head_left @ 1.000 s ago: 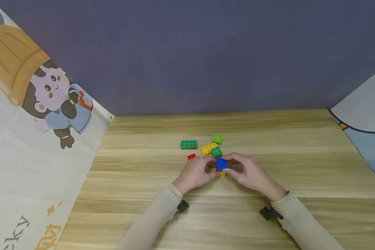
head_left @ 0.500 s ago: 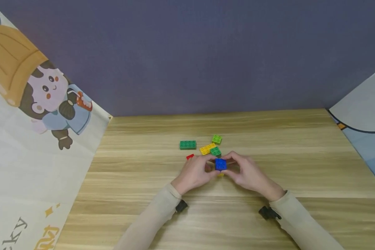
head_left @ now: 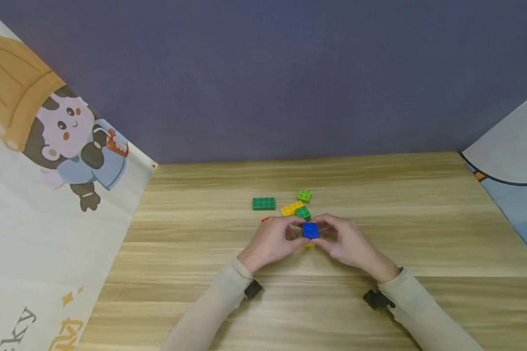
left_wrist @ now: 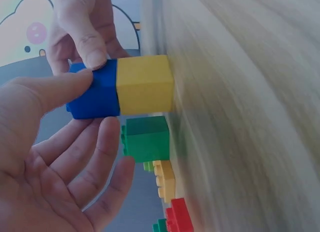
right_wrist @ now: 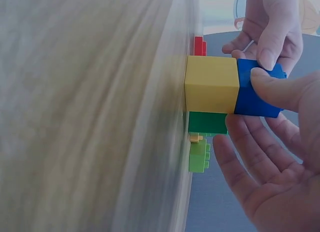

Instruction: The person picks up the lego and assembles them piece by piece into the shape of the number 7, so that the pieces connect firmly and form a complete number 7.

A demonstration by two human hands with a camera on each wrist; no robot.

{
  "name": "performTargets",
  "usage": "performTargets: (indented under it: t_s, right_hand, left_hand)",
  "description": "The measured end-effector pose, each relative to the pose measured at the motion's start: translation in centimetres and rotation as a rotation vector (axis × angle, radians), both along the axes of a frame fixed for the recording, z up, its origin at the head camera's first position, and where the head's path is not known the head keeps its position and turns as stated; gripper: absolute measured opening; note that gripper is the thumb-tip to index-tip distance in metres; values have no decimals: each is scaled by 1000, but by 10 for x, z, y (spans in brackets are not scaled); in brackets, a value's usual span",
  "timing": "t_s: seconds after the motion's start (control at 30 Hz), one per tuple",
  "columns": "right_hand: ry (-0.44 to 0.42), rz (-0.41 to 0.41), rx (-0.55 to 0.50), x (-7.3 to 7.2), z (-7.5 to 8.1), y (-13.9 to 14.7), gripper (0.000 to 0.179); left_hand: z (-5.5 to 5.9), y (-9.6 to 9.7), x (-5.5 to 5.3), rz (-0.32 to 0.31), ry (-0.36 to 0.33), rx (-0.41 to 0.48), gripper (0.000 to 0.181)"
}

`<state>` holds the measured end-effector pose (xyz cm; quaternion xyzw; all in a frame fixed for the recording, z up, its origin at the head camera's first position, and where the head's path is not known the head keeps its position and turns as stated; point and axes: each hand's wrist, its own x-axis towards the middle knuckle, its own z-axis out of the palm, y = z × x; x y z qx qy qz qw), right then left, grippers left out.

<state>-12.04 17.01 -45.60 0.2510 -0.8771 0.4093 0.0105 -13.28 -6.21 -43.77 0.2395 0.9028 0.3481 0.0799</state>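
Note:
My left hand (head_left: pixel 270 243) and my right hand (head_left: pixel 353 246) pinch a square blue toy brick (head_left: pixel 310 230) from opposite sides, thumbs on its near face. The blue brick sits level on top of a yellow brick (left_wrist: pixel 145 85), with no gap showing between them in either wrist view. That yellow brick stands on the table; from the head view only a strip of it shows. Just behind the stack is a dark green square brick (left_wrist: pixel 147 142). The left hand mostly covers a red brick (head_left: pixel 265 219) in the head view.
Behind the hands on the wooden table (head_left: pixel 193 234) lie a long dark green brick (head_left: pixel 263 204), a long yellow brick (head_left: pixel 291 208) beside the green square one, and a light green brick (head_left: pixel 304 196). A dark panel (head_left: pixel 307 78) rises along the back edge.
The blue brick has gone from slightly tilted to level on the yellow brick. The left hand has shifted a little, covering more of the red brick. The other bricks stay in place.

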Motion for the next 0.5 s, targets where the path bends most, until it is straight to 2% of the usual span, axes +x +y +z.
performTargets:
  t_s: [0.27, 0.5]
  right_hand:
    - [-8, -13, -1, 0, 0, 0, 36]
    - [-34, -20, -8, 0, -1, 0, 36]
  left_hand:
    - [0, -1, -5, -2, -48, -1, 42]
    - [7, -7, -10, -73, -67, -51, 47]
